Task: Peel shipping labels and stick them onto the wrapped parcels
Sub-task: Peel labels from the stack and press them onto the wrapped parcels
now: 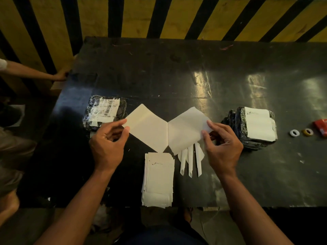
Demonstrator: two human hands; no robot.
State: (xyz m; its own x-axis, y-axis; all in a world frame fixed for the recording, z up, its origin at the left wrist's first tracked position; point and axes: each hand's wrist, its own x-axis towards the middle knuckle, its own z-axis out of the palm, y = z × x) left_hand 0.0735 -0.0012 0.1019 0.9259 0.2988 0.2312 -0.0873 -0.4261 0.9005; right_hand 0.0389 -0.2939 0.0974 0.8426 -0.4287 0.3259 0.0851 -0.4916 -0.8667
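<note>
Holding a label sheet [167,129] spread open above the middle of a dark table [177,71], a person pinches its two outer corners: the left hand [108,138] grips the left corner between thumb and fingers, the right hand [223,142] grips the right corner the same way. The sheet sags into a V at its centre crease, between the two hands. Below it, at the table's near edge, lies a stack of labels [158,179], with torn paper strips [190,160] just beside it. A wrapped parcel [104,112] bearing a barcode label sits toward the left edge; another parcel [254,127] with a white label sits toward the right edge, near two small tape rolls [300,132].
</note>
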